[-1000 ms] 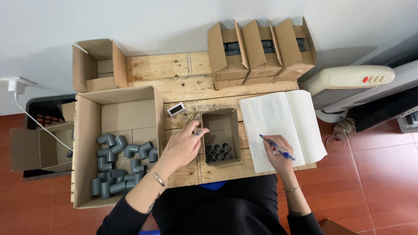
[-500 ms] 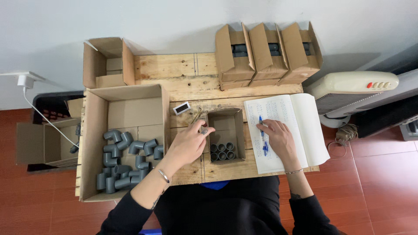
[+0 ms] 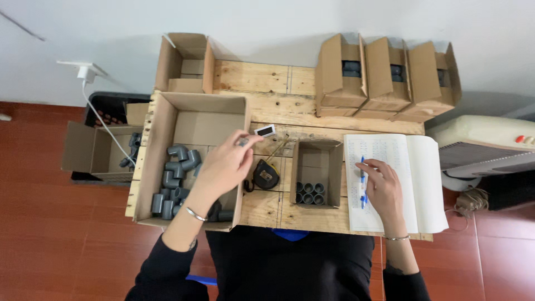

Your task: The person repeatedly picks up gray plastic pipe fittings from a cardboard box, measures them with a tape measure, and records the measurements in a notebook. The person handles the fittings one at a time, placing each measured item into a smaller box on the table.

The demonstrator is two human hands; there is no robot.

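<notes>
Left hand (image 3: 223,164) open, empty, over big box (image 3: 161,111) edge, above elbows (image 3: 175,178). Right hand (image 3: 382,187) flat on notebook (image 3: 418,178), resting on pen (image 3: 362,181). Small box (image 3: 316,167) at 9 o'clock of notebook.

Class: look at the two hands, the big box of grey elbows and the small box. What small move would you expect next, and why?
Probably the left hand dips into the big box for a grey elbow. It hovers open over that box, holding nothing, while the small box has only one row of fittings. The right hand rests on the pen and notebook.
</notes>
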